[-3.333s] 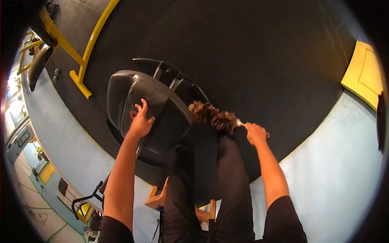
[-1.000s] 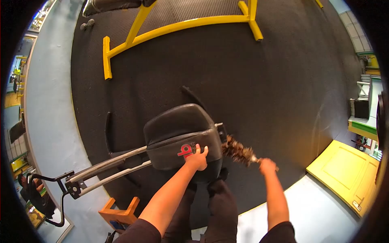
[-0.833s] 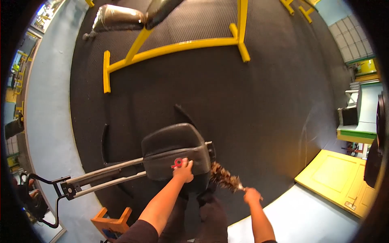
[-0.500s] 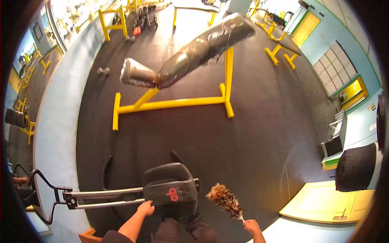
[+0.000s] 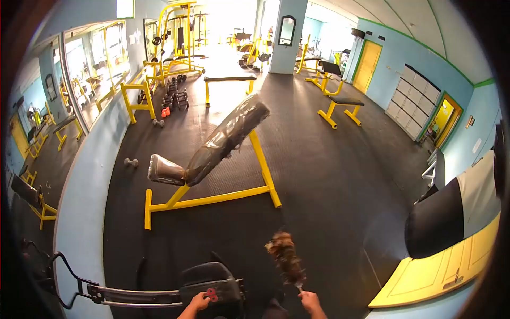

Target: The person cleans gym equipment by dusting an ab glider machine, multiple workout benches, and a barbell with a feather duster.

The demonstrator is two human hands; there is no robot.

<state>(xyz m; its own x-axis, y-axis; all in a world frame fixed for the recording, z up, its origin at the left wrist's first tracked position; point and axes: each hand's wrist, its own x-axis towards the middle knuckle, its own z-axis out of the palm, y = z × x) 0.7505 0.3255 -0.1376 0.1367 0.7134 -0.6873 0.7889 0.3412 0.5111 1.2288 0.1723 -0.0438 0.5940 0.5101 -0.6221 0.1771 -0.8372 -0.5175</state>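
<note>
My right hand (image 5: 312, 303) grips the thin handle of a brown feather duster (image 5: 288, 258). Its feathers point up and away from me, over the dark floor, slightly blurred. My left hand (image 5: 199, 302) overlaps the black padded seat (image 5: 210, 279) of an exercise machine, just beside the red logo. Its fingers look curled, and nothing shows in them; whether they touch the seat I cannot make out. Twin metal rails (image 5: 138, 297) run left from the seat to a black handlebar frame (image 5: 66, 279).
A yellow-framed incline bench (image 5: 212, 199) with a plastic-wrapped pad stands ahead. One dumbbell (image 5: 131, 162) lies by the low blue ledge (image 5: 79, 196). Dumbbell racks (image 5: 175, 95) and more benches are farther back. A yellow door (image 5: 441, 271) and a black padded object (image 5: 435, 220) are at right.
My view has tilted up, showing more of the room. The bench and machine sit lower in view. The feather duster has turned more upright, still in my right hand; my left hand now overlaps the seat near its logo.
</note>
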